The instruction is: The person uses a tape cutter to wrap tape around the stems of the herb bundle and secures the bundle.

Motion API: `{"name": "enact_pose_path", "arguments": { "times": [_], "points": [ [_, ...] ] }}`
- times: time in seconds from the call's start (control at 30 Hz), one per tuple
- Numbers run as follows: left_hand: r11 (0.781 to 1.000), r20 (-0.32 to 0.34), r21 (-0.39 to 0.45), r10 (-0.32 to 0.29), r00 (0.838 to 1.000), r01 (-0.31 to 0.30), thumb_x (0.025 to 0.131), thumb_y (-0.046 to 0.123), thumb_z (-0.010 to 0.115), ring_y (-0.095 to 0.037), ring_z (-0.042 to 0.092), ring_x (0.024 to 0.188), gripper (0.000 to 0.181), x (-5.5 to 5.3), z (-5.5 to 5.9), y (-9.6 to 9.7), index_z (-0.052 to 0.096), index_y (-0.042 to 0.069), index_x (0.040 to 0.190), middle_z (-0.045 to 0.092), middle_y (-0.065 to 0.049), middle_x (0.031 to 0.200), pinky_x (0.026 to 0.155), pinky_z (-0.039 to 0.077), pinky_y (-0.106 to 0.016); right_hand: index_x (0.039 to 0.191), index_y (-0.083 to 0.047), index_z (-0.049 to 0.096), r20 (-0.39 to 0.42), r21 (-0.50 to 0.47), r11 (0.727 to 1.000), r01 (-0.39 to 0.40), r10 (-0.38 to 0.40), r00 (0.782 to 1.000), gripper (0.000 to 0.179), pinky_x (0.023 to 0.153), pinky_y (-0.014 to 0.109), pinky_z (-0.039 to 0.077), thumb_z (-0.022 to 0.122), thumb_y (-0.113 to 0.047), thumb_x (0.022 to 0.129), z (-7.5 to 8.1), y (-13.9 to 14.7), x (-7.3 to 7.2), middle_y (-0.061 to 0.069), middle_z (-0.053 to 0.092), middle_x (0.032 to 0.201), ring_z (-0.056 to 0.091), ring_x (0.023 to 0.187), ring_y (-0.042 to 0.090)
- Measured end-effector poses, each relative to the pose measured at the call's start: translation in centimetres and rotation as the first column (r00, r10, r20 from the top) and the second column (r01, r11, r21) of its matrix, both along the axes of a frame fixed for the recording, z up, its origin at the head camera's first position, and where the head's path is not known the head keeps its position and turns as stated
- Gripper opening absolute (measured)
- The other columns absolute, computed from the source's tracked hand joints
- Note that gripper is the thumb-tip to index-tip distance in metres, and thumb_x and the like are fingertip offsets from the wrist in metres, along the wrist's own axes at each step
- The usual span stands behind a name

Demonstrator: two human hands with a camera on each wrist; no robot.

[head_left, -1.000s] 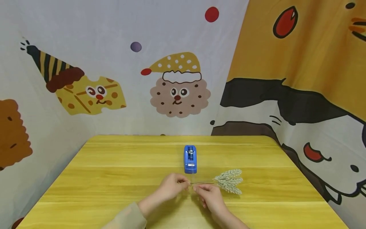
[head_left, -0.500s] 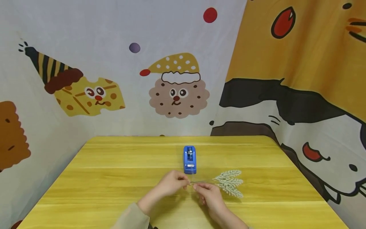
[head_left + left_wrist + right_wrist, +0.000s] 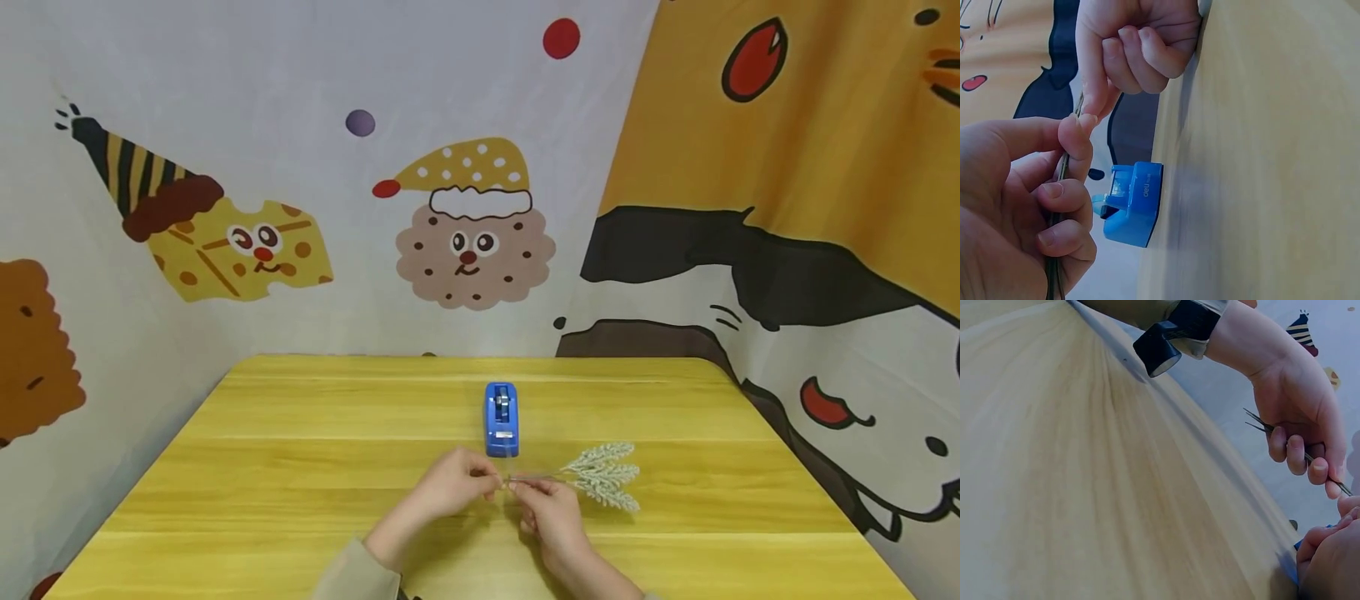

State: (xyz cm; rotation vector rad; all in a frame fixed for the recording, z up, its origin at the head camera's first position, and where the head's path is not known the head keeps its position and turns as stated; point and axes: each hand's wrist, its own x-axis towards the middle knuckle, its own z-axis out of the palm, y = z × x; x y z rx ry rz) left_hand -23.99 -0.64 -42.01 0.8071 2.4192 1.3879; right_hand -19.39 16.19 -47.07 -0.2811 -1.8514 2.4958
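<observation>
A small bunch of pale green sprigs (image 3: 603,477) with thin stems lies across both hands in the head view, heads pointing right. My left hand (image 3: 459,482) holds the lower stems (image 3: 1055,269), its fingers curled round them in the left wrist view. Close by, my right hand (image 3: 553,515) pinches the stems between thumb and index finger; its other fingers are curled in. Just beyond the hands stands a blue tape dispenser (image 3: 502,425). A faint clear strip of tape (image 3: 507,463) runs from its front toward the fingertips. Bare stem ends (image 3: 1259,422) stick out behind the left hand.
The yellow wood-grain table (image 3: 300,467) extends around the hands. Behind it hangs a cloth backdrop (image 3: 465,100) with cartoon figures. A dark wrist camera (image 3: 1160,353) is strapped to the left wrist.
Both hands stay nearly in place, fingertips close together on the stems. The sprig heads have shifted slightly and spread a little apart. The dispenser stays put; the head view drifts slightly.
</observation>
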Motion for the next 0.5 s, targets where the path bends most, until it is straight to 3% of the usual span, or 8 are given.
{"name": "enact_pose_path", "arguments": {
  "times": [0.23, 0.4, 0.5],
  "points": [
    [1.0, -0.031, -0.014, 0.001, 1.0, -0.002, 0.088, 0.015, 0.065, -0.006, 0.042, 0.053, 0.015, 0.1, 0.02, 0.15, 0.073, 0.004, 0.081, 0.065, -0.001, 0.067, 0.049, 0.033, -0.021, 0.106, 0.015, 0.061, -0.015, 0.02, 0.999, 0.048, -0.048, 0.999, 0.026, 0.04, 0.018, 0.025, 0.065, 0.0, 0.085, 0.06, -0.17, 0.26, -0.004, 0.047, 0.064, 0.029, 0.042, 0.002],
    [1.0, -0.016, -0.015, 0.014, 1.0, -0.014, 0.088, 0.016, 0.065, -0.005, 0.04, 0.051, 0.016, 0.0, -0.19, 0.16, 0.074, 0.005, 0.082, 0.065, 0.002, 0.066, 0.047, 0.031, -0.02, 0.11, 0.017, 0.057, -0.005, 0.008, 0.998, 0.055, -0.055, 0.998, 0.031, 0.04, 0.018, 0.025, 0.066, 0.001, 0.085, 0.14, -0.34, 0.29, -0.005, 0.046, 0.062, 0.028, 0.042, 0.002],
    [1.0, -0.003, -0.007, 0.019, 1.0, -0.019, 0.088, 0.016, 0.065, -0.005, 0.039, 0.05, 0.016, -0.02, -0.28, 0.14, 0.074, 0.005, 0.082, 0.065, 0.003, 0.066, 0.046, 0.03, -0.019, 0.12, 0.013, 0.053, 0.006, 0.011, 0.998, 0.061, -0.061, 0.998, 0.04, 0.04, 0.017, 0.026, 0.067, 0.001, 0.085, 0.19, -0.38, 0.2, -0.005, 0.045, 0.063, 0.028, 0.043, 0.002]
  ]
}}
